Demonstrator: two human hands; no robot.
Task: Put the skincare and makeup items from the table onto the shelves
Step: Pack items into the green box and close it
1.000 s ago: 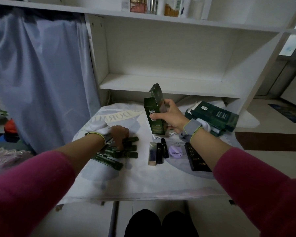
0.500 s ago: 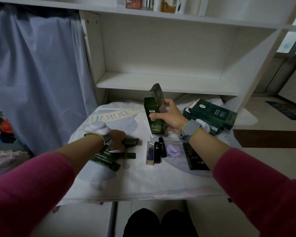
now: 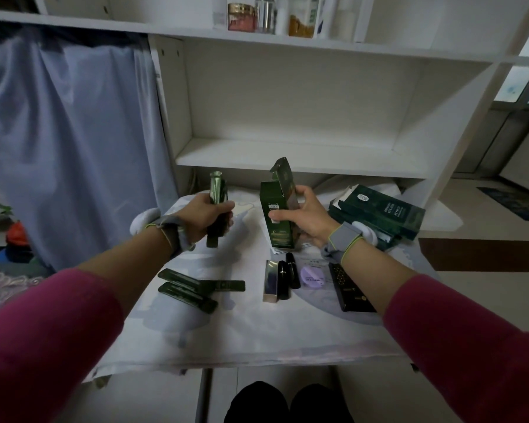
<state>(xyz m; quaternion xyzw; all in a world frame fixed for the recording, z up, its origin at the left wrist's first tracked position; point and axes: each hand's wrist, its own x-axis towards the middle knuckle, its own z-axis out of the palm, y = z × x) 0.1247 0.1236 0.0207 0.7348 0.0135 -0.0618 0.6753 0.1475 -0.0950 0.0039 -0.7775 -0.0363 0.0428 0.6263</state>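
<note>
Left hand (image 3: pixel 205 218) clenched round a bundle of dark green tubes (image 3: pixel 218 190), held upright over the table (image 3: pixel 257 334). Right hand (image 3: pixel 307 219) grasped the tall green carton (image 3: pixel 275 209), top flap open, upright below the lower shelf (image 3: pixel 287 155).

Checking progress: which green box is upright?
The green box held in the right hand; the other boxes lie flat to its right.
</note>
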